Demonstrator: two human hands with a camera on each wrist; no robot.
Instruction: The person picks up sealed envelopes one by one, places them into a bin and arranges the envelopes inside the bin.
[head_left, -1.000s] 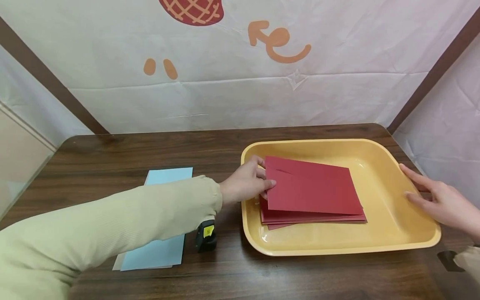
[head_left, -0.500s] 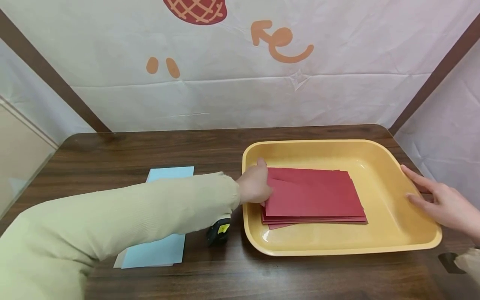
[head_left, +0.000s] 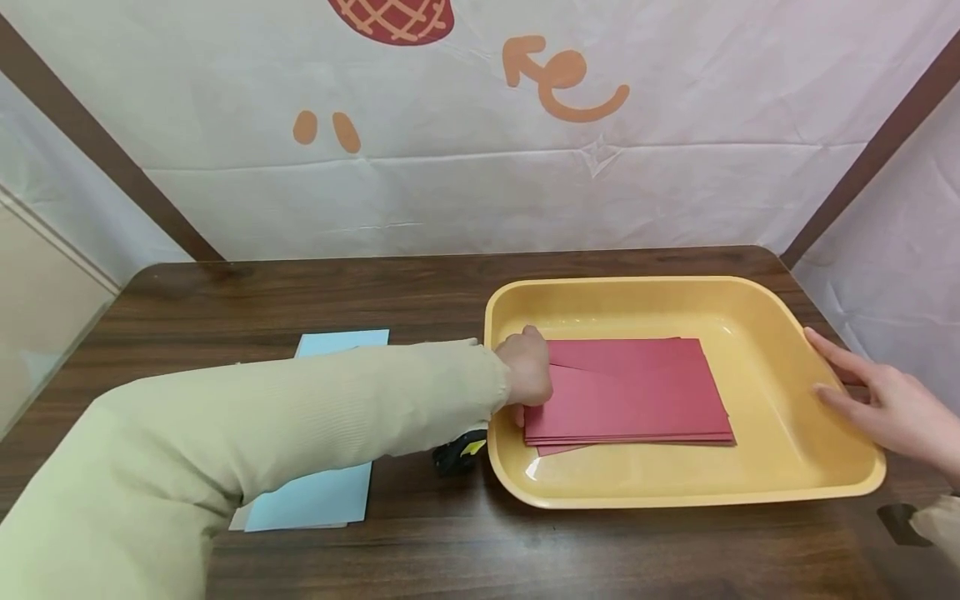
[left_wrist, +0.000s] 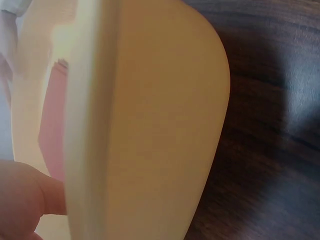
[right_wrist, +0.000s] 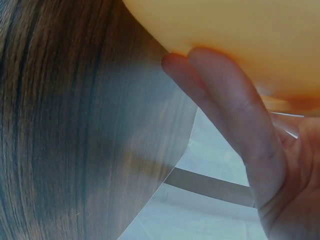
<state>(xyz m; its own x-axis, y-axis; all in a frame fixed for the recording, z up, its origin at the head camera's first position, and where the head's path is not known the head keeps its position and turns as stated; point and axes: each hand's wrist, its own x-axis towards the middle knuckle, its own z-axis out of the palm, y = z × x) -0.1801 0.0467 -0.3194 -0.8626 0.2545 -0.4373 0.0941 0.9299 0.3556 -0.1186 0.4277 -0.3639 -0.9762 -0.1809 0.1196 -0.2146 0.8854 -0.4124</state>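
Note:
A stack of red paper sheets (head_left: 637, 392) lies in the yellow tray (head_left: 765, 467), its edges slightly uneven. My left hand (head_left: 527, 367) is at the stack's left end, inside the tray's left wall, with its fingertips hidden by the back of the hand. In the left wrist view, part of that hand (left_wrist: 25, 197) shows behind the tray rim (left_wrist: 90, 130). My right hand (head_left: 877, 400) grips the tray's right wall, thumb on the inside and fingers outside. From the right wrist view, the fingers (right_wrist: 225, 100) press on the tray's outer side.
Light blue paper (head_left: 315, 500) lies left of the tray with a pale sheet partly under it, half covered by my left sleeve (head_left: 322, 408). The dark wood table (head_left: 585, 558) ends at a white printed curtain (head_left: 450, 200) at the back.
The top red sheet, raised in my left hand's grasp, has come down flat on the stack. My left hand has moved slightly right. The right hand keeps its place on the tray.

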